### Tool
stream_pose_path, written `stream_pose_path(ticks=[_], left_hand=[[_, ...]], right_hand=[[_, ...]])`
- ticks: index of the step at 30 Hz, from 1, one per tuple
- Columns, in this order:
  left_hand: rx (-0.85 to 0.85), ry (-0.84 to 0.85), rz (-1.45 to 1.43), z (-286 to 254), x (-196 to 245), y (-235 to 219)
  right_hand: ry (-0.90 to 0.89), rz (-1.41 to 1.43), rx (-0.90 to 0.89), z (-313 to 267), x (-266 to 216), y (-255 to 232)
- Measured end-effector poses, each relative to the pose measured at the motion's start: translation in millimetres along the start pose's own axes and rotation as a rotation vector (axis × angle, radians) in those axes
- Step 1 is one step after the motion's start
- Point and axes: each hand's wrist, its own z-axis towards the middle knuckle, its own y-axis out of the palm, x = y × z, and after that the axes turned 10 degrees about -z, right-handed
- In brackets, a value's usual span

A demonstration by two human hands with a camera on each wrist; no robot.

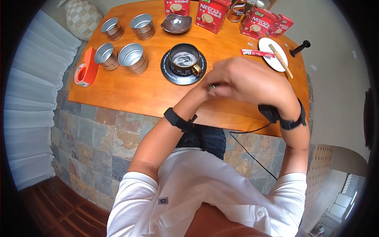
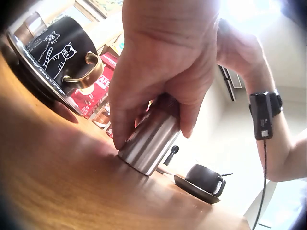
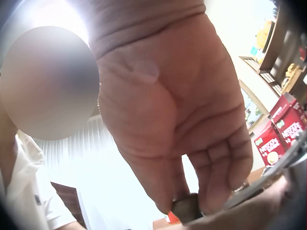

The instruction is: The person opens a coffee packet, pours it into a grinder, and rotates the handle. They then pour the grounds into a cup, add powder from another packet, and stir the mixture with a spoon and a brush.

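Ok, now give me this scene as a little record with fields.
left hand: grips brushed-metal cylinder
right hand: pinches small dark piece
cup: black, gold handle, on black saucer
metal tins: four, left of the cup
boxes: red Nescafé, far side of table
plate: white, wooden-handled tool lying across it

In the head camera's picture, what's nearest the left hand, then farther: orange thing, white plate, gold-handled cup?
1. Gold-handled cup, just left of the left hand
2. White plate, off right
3. Orange thing, far left
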Motion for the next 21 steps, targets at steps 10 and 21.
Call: stream_pose_path(ticks=[10, 21], left_hand=[[0.039, -0.081, 0.752, 6, 29, 17], [0.031, -0.126, 0.755, 6, 34, 18]], right_hand=[[0.097, -0.254, 0.408, 49, 88, 15], [0.562, -0.212, 0.347, -76, 114, 12]])
